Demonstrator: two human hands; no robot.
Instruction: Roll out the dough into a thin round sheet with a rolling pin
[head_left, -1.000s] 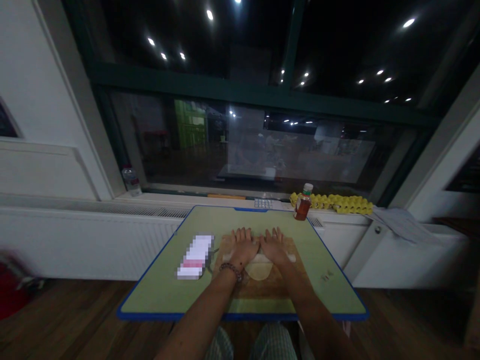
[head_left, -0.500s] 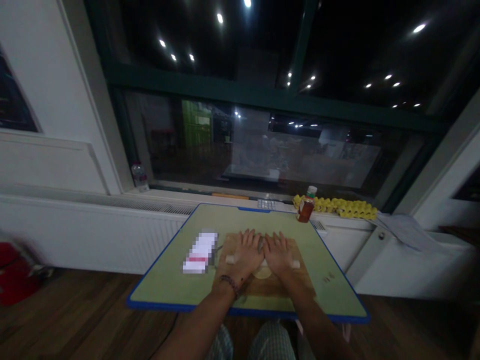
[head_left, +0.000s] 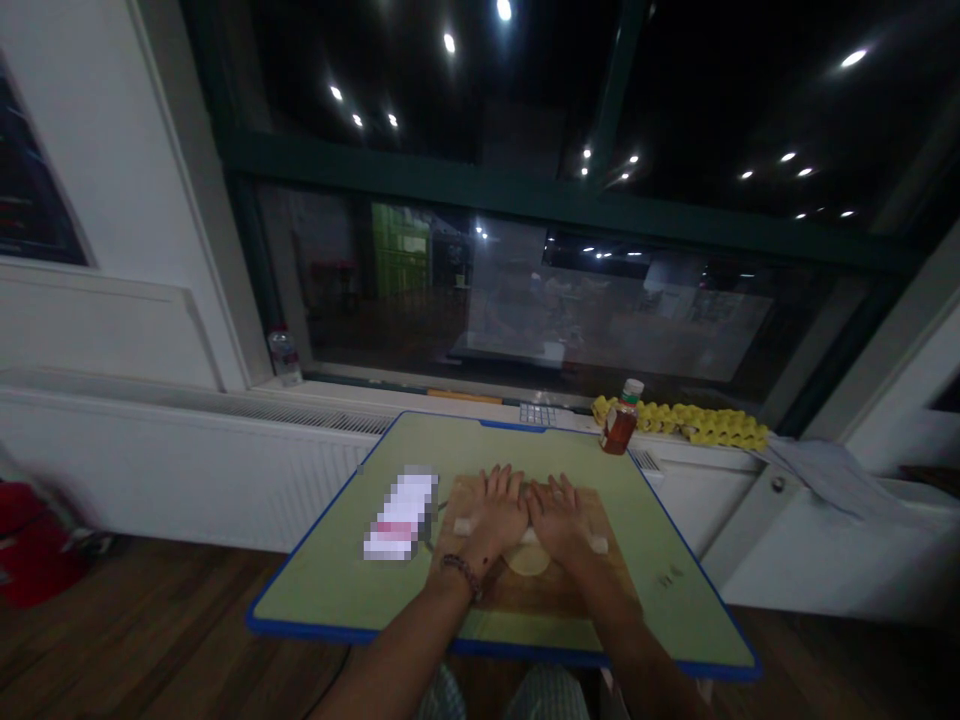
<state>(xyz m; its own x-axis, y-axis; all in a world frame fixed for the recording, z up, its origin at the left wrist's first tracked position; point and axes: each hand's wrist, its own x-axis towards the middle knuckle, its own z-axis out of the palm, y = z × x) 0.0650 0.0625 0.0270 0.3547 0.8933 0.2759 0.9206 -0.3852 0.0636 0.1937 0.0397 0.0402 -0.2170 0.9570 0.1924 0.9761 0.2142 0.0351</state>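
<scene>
A pale wooden rolling pin (head_left: pixel 598 544) lies crosswise over a round, flat piece of dough (head_left: pixel 527 562) on a wooden cutting board (head_left: pixel 536 598). My left hand (head_left: pixel 501 508) lies on the pin's left part, fingers stretched forward and spread, with a beaded bracelet (head_left: pixel 461 572) at the wrist. Close beside it, my right hand (head_left: pixel 559 518) rests flat on the pin's right part, its fingers also straight. Both hands are open, palms down. Part of the dough shows on the near side of the pin; the hands hide the pin's middle.
The board is on a small light-green table (head_left: pixel 315 590) with a blue edge. A blurred-out phone-like screen (head_left: pixel 401 515) lies left of the board. A bottle of reddish liquid (head_left: pixel 621 420) stands at the back right. Behind it are a yellow egg-carton tray (head_left: pixel 690 422) and a windowsill.
More of the dough shows on the near side of the rolling pin. My hands stay flat on the pin. The whole view has shifted slightly.
</scene>
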